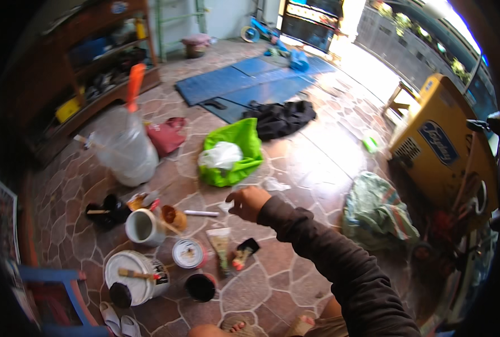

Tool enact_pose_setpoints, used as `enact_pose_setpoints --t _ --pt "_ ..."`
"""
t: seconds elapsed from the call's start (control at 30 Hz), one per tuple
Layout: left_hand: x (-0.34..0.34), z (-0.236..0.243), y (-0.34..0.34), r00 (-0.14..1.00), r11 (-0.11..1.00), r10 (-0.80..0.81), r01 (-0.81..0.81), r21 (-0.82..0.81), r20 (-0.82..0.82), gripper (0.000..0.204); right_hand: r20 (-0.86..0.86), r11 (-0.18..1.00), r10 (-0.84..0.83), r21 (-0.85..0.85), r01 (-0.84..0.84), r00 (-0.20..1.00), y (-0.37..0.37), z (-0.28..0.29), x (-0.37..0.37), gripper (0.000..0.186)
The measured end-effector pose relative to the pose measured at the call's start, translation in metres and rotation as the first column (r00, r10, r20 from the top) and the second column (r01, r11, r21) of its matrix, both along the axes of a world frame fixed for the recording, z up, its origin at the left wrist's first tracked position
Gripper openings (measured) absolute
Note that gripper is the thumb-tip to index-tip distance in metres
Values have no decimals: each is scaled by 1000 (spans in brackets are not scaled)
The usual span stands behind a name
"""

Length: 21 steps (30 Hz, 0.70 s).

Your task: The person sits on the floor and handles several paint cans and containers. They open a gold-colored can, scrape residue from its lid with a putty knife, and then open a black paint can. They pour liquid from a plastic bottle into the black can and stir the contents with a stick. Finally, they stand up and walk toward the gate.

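Observation:
My right hand (250,203), in a dark sleeve, reaches out over the tiled floor with its fingers loosely bent and apart. Nothing shows in its grip. A white stick-like piece (201,213) lies just left of it, and a bright green bag (244,147) with a white plastic bag (222,155) inside is beyond. Nearer to me stand a round tin (188,253), a dark open pot (200,287), a tube (219,247) and a black-and-red brush-like tool (243,253). My left hand is out of view.
Left are a white bucket (143,264) with a brush (137,274) on its lid, a pale cup (144,227) and a clear plastic-wrapped container (134,163). A woven sack (373,210) and yellow board (444,135) are right. Blue panels (210,84) and black cloth (278,119) lie beyond.

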<state>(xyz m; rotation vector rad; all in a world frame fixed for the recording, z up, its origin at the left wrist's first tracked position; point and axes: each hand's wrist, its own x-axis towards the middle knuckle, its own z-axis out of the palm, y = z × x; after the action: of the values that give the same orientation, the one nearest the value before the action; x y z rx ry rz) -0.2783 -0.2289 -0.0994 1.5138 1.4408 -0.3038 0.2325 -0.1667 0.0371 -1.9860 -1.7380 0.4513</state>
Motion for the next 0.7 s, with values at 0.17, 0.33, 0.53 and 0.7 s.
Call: enact_pose_setpoints --t 0.17,0.33,0.53,0.7 --pt "65 77 9 992 976 72 -91 -195 -102 24 -255 882 -458 -245 401 852 -160 -3 100 30" --pt "91 179 -3 997 993 11 -2 -117 74 19 -142 467 -880 -424 776 453 -418 45 49 27" --pt "101 329 -56 960 939 -252 274 -210 126 14 -17 -70 -978 -912 404 -208 -618 247 -50 28" --pt "215 419 -40 609 623 -781 775 -102 -141 16 -20 69 -995 -834 547 94 -615 350 68 38"
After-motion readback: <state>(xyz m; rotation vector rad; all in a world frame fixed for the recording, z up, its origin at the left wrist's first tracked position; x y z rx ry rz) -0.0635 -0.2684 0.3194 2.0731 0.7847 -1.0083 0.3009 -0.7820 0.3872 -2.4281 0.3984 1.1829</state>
